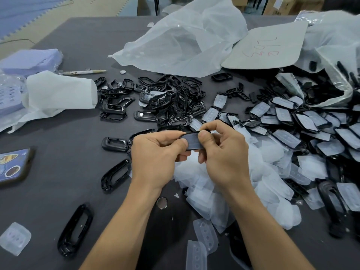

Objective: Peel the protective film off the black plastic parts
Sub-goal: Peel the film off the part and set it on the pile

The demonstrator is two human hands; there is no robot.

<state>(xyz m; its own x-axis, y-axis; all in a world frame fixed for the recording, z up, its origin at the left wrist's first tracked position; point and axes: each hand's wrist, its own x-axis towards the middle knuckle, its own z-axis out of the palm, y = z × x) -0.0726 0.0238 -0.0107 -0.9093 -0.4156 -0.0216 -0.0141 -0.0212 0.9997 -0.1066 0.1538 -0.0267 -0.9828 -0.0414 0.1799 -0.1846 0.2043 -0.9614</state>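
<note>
The left hand (155, 154) and right hand (224, 152) pinch one oblong black plastic part (191, 142), its face dull grey under film. Red scrawl on the pale cardboard sheet (266, 47) is unreadable.

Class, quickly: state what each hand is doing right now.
Left hand: grips the left end of the flat black plastic part.
Right hand: pinches the same part's right end, thumb on top.

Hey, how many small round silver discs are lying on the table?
2. One disc lies near the front, left of the heap of peeled films; the other disc sits farther back, right of the pen. More may lie hidden underneath.
</note>
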